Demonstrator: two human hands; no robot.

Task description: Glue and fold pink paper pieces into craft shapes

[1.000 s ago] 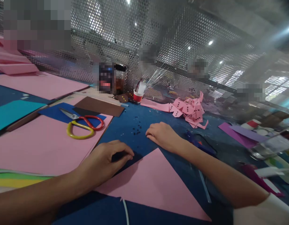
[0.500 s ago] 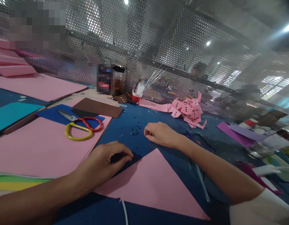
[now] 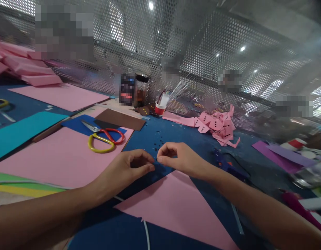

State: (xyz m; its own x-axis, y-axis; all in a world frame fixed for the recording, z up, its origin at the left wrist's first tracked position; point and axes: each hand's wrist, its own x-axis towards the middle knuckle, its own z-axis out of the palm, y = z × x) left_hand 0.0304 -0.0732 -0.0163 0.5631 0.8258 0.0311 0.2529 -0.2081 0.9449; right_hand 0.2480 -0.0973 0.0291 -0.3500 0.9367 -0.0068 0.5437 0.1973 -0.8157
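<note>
My right hand (image 3: pixel 180 158) hovers above the blue table with thumb and forefinger pinched, and a tiny black dot (image 3: pixel 156 159) shows at their tips. Facing it, my left hand (image 3: pixel 134 166) is curved, with a small gap between thumb and fingers and nothing visible in it. The two sets of fingertips nearly meet but stay apart. Under and in front of them lies a pink paper triangle (image 3: pixel 171 205). Several loose black dots (image 3: pixel 158 144) are scattered on the table just beyond my hands.
Scissors (image 3: pixel 101 142) with one red and one yellow handle lie on pink sheets (image 3: pixel 69 156) at left. Dotted pink folded paper (image 3: pixel 216 125) is heaped behind my right hand. A red-and-white cup (image 3: pixel 160 108) stands near the mesh panel. A blue glue gun (image 3: pixel 228 165) sits at right.
My right hand has come back from the scattered black dots toward my left hand, its fingers now pinched with a black dot at the tips. The view has shifted left.
</note>
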